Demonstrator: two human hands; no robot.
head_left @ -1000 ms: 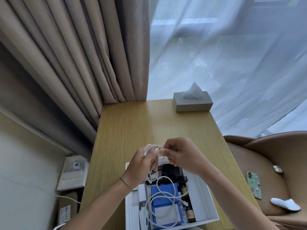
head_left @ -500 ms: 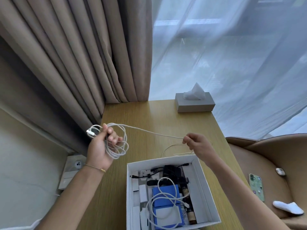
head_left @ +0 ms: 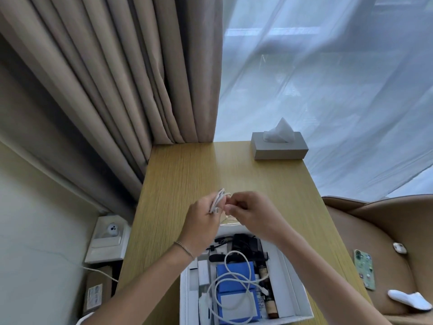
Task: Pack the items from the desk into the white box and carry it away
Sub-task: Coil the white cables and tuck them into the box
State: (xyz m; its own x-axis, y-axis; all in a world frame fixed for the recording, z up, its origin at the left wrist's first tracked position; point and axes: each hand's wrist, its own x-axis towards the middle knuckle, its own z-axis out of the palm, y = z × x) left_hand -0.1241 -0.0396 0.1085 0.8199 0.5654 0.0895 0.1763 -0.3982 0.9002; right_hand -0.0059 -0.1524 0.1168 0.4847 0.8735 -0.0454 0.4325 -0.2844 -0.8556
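Observation:
A white box (head_left: 290,285) sits at the near edge of the wooden desk (head_left: 187,174). Inside it lie a blue packet (head_left: 236,277), a loose white cable (head_left: 230,281), black gadgets (head_left: 243,245) and a brown bottle (head_left: 267,289). Just beyond the box's far edge, my left hand (head_left: 201,219) grips a coiled white cable (head_left: 218,201). My right hand (head_left: 250,214) pinches the same cable's loose end right beside the coil. A short loop hangs down between the hands.
A grey tissue box (head_left: 280,146) stands at the desk's far right corner. Curtains hang behind the desk. A brown armchair (head_left: 384,231) on the right holds a phone (head_left: 364,268) and small white items. A wall socket (head_left: 109,238) sits low on the left.
Half a second ago my hands were spread apart with the cable stretched between them. They have come together above the box's far edge, the cable gathered into my left hand.

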